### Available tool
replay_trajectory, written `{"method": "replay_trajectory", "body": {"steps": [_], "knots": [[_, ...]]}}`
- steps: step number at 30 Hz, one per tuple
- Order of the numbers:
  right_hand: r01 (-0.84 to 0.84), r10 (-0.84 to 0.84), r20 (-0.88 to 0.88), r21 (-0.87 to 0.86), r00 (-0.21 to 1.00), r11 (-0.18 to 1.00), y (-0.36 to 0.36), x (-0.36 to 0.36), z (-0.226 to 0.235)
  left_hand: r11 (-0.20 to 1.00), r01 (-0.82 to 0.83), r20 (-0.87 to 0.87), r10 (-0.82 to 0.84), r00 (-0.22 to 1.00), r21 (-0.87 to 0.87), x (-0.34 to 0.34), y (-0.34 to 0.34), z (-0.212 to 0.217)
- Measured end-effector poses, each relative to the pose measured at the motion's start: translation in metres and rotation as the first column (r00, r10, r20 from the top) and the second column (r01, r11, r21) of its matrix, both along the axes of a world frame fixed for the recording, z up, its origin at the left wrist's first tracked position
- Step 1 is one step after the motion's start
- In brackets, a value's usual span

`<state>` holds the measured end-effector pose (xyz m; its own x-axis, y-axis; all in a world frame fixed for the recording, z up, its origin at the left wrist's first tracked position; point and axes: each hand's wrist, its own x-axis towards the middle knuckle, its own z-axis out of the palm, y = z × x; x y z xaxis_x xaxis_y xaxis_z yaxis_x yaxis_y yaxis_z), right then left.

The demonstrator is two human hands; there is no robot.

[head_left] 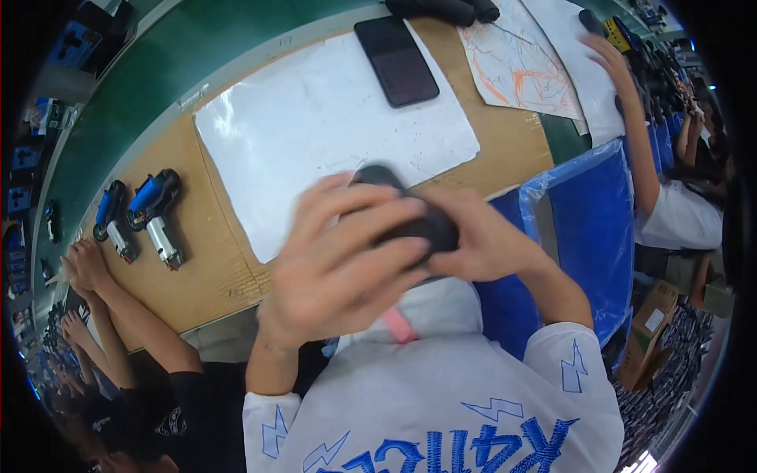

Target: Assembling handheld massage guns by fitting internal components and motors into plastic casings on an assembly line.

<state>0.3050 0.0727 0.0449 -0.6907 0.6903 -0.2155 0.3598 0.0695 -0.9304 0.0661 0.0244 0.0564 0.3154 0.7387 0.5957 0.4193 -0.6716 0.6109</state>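
Observation:
A black, rounded, elongated object point(441, 230) is held between my two hands, close in front of my chest; motion blur hides its exact kind. My left hand point(339, 256) lies over it from the left, fingers bent across its top and side. At its right end, my right hand point(490, 236) grips it with thumb and fingers. Behind them a white sheet point(315, 102) covers part of the brown cardboard point(177, 299) on the bench. A dark smartphone point(397, 63) rests on that sheet's far side.
Two blue-and-black tool bodies with silver motors, one outer point(114, 221) and one inner point(156, 217), lie on the left. A blue plastic-lined bin point(587, 229) stands at right. Scribbled paper point(520, 71) and black parts point(445, 9) lie farther back. Co-workers' arms flank me.

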Motion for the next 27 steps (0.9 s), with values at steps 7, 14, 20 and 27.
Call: {"method": "replay_trajectory", "body": {"steps": [7, 14, 20, 27], "knots": [[0.419, -0.640, 0.235, 0.585, 0.732, 0.694, 0.040, 0.077, -0.010, 0.464, -0.842, 0.026, 0.879, 0.476, -0.276, -0.147, -0.076, -0.063], [0.198, -0.825, 0.080, 0.954, 0.559, 0.227, 0.060, 0.155, -0.055, 0.214, -0.944, -0.286, 0.916, 0.283, -0.251, -0.189, -0.069, -0.054], [0.529, -0.988, -0.015, 0.846, 0.155, 0.070, -0.032, 0.281, -0.096, 0.224, -0.954, -0.394, 0.873, 0.288, -0.200, -0.188, -0.056, -0.076], [0.158, -0.274, 0.959, 0.261, 0.069, 0.952, -0.305, 0.364, -0.387, 0.436, -0.887, -0.545, 0.711, 0.445, -0.154, -0.207, -0.007, -0.066]]}}
